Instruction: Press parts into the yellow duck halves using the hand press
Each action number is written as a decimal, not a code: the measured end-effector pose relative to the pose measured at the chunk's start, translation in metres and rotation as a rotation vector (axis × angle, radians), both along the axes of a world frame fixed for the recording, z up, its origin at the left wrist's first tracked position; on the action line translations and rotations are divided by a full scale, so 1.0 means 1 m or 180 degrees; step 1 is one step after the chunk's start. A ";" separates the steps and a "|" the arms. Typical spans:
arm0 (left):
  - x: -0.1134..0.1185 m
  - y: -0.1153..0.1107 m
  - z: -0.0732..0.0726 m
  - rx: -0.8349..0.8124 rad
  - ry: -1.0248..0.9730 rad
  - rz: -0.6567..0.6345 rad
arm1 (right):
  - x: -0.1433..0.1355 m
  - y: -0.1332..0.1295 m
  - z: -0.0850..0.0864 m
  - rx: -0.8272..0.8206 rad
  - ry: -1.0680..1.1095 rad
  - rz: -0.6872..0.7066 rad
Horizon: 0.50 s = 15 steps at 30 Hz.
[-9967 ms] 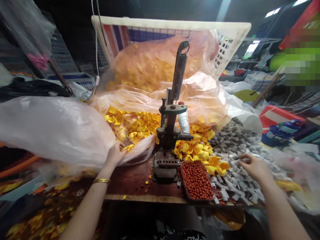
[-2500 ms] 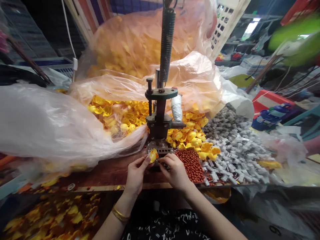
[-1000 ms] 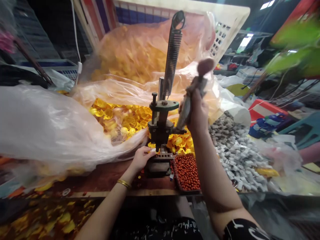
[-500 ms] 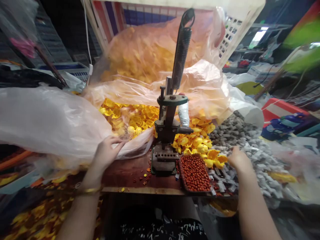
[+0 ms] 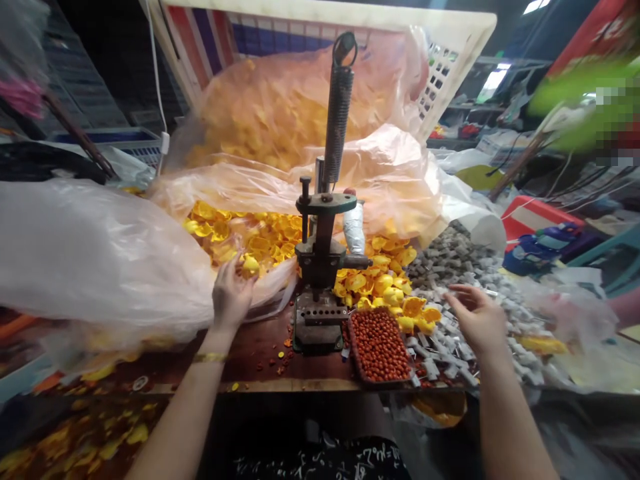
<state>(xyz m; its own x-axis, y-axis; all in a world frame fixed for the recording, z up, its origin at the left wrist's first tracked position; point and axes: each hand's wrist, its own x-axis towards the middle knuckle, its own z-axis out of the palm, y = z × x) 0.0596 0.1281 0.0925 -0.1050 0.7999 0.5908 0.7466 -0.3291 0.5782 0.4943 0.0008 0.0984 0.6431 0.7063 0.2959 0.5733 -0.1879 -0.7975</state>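
At the mouth of the plastic bag, my left hand (image 5: 233, 293) has its thumb and fingers closed around a yellow plastic shell (image 5: 250, 265). More yellow shells (image 5: 273, 233) lie loose behind it. My right hand (image 5: 477, 323) hovers at the heap of small grey-white plastic pieces (image 5: 450, 267), thumb and fingers apart, with nothing visible between them. Between the hands stands a hand press (image 5: 323, 257) with a long spring and a base block with a row of holes (image 5: 325, 315). Neither hand touches it. A tray of small reddish-brown beads (image 5: 381, 347) sits right of the base.
A large clear bag of yellow parts (image 5: 280, 107) leans in a white crate (image 5: 460, 27) at the back. Translucent plastic (image 5: 100, 247) spreads over the left side. A red box (image 5: 535, 217) and blue object (image 5: 540, 247) stand far right. The wooden table edge (image 5: 320, 385) runs in front.
My left hand has moved in toward the shells and closed on one. My right hand has its fingers more spread over the grey-white pieces. The whole view has shifted slightly.
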 end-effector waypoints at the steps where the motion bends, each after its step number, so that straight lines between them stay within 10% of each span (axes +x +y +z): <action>1: 0.003 -0.018 -0.004 0.0061 -0.0167 -0.0185 | -0.026 0.000 0.005 0.0175 0.0411 0.0377; 8: 0.048 -0.117 -0.041 -0.0848 -0.1359 -0.1586 | -0.196 -0.005 0.003 0.0106 0.2122 0.2509; 15: 0.054 -0.128 -0.041 -0.0513 -0.1373 -0.1626 | -0.217 -0.018 -0.008 0.0344 0.0785 0.2414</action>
<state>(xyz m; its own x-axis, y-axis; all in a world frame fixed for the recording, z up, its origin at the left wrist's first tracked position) 0.1133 -0.0003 0.0517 0.1097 0.8861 0.4504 0.2126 -0.4636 0.8602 0.2773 -0.0168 0.0907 0.0556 0.9525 0.2995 0.3190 0.2673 -0.9093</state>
